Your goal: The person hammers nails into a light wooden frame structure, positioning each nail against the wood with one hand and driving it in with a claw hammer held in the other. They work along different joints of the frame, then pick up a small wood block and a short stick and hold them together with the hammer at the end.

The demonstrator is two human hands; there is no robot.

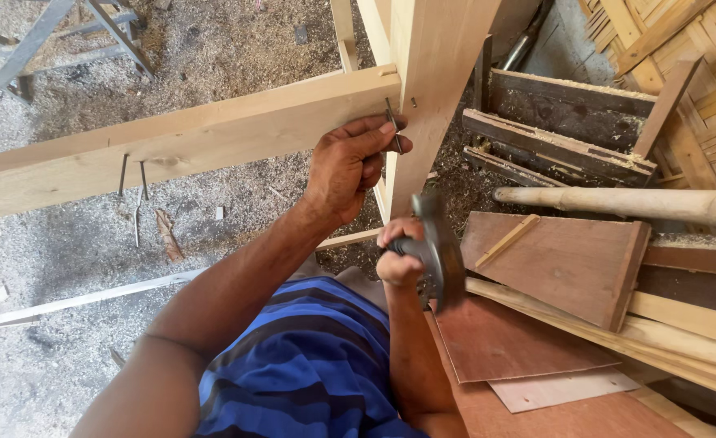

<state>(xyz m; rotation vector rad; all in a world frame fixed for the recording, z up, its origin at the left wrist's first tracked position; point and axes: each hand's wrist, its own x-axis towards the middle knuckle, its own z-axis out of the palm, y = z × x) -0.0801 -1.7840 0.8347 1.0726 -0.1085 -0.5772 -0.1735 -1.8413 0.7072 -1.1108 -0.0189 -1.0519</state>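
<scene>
- Sawdust and wood shavings cover the ground (66,341) of this workshop, seen from above the person's own arms.
- Held at the end of a pale horizontal rail (179,142), right where it meets the upright post (431,89), is a dark nail (393,126); its point rests on the rail's face close to the joint.
- The left hand (346,170) pinches that nail between thumb and fingertips, the fingers pressed together around its shank, the back of the hand towards the camera.
- The right hand (398,255) is closed in a fist round the handle of a hammer (439,251), whose dark metal head is raised below and just right of the nail, apart from it.
- Further left along the same rail, 2 more nails (133,174) stick out of its lower edge, only partly driven.
- Below the hands shows the person's blue striped shirt (309,365).
- To the right lie reddish-brown plywood pieces (561,264), pale strips of timber (682,324) and a round wooden pole (625,203) across them.
- Behind those stands a dark, worn wooden frame (561,138), with woven bamboo matting (698,49) at the upper right.
- At the upper left, grey metal legs (41,40) stand on the sawdust.
</scene>
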